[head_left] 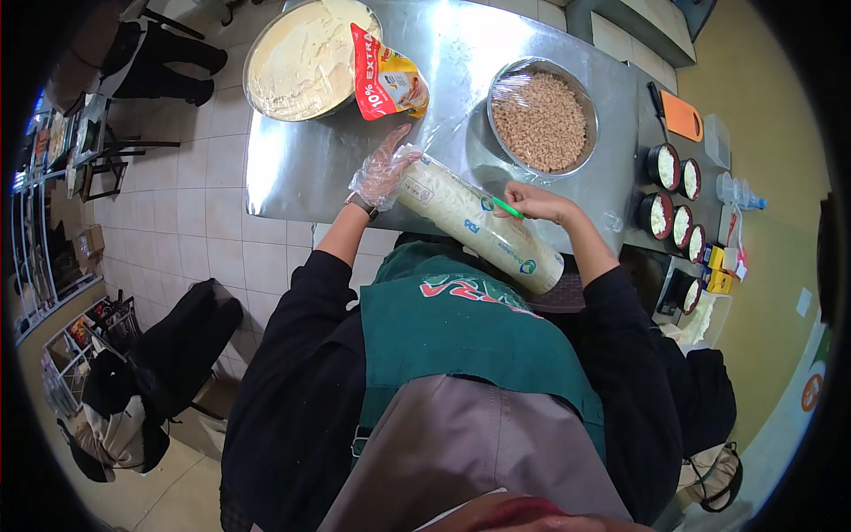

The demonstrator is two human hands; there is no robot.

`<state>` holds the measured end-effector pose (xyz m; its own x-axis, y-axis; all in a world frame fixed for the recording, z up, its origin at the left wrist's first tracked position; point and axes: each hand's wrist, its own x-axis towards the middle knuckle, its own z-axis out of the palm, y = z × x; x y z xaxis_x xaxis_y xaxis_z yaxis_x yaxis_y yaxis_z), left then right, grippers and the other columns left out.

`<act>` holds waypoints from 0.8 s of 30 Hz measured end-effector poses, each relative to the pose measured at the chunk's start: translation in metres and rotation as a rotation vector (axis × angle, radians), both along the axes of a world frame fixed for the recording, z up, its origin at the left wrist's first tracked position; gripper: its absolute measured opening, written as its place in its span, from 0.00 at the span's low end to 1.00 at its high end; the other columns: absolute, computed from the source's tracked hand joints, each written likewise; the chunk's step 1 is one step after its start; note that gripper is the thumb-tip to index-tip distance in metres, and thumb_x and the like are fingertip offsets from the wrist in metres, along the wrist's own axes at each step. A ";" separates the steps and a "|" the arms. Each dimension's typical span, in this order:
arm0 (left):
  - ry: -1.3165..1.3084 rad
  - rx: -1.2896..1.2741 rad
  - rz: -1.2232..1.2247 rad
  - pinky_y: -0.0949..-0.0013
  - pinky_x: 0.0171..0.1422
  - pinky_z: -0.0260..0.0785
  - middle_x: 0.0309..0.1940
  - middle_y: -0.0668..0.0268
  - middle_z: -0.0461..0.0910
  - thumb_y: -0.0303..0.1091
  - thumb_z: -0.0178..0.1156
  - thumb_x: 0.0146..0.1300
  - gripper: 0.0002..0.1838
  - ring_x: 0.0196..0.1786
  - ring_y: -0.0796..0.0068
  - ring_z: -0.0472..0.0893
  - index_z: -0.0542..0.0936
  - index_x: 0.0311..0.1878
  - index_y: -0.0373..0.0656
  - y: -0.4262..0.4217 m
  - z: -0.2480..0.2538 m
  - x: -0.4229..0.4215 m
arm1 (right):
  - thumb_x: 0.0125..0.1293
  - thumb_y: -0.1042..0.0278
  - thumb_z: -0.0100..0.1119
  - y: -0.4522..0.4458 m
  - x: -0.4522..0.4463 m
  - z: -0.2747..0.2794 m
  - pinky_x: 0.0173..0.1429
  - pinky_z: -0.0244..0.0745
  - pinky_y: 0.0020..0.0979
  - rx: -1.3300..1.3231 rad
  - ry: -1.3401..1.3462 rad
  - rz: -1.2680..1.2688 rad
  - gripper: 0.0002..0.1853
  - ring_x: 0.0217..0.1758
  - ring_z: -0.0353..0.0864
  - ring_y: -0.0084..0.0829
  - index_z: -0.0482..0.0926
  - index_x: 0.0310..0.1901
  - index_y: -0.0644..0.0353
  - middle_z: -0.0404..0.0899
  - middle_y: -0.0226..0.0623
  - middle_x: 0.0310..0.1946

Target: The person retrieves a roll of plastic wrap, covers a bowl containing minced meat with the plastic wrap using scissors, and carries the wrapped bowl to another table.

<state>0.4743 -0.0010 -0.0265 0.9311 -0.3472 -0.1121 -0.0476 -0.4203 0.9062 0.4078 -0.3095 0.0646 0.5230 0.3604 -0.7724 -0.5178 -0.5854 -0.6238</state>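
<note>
A large roll of cling film [465,213] lies slantwise at the table's near edge, with blue and green print on it. My left hand [381,173], in a clear plastic glove, is at the roll's upper left end and holds it, though the glove and film partly hide the fingers. My bare right hand [536,202] is closed around a slim green cutter [508,208] over the roll. Clear film stretches from the roll toward a round metal bowl [596,133] of brown crumbly filling [541,122] and covers part of it.
On the steel table [443,53] stand a wide tub of pale cream [301,62] and a red-yellow pouch [386,80]. Several dark bowls with white contents [663,166], an orange cutting board [681,113] and a black-handled knife [656,99] line the right counter. Another person's legs [168,66] show at left.
</note>
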 end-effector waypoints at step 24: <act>0.056 -0.031 -0.043 0.61 0.67 0.61 0.65 0.56 0.66 0.49 0.61 0.62 0.34 0.65 0.56 0.68 0.63 0.68 0.47 0.001 0.011 -0.001 | 0.53 0.51 0.72 0.052 0.036 -0.057 0.25 0.60 0.19 0.104 -0.206 -0.065 0.25 0.23 0.69 0.16 0.62 0.29 0.53 0.67 0.25 0.20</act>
<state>0.4733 0.0001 -0.0151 0.9077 -0.3910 -0.1522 -0.0138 -0.3903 0.9206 0.4436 -0.2570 0.0080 0.6907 0.3926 -0.6073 -0.4080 -0.4819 -0.7755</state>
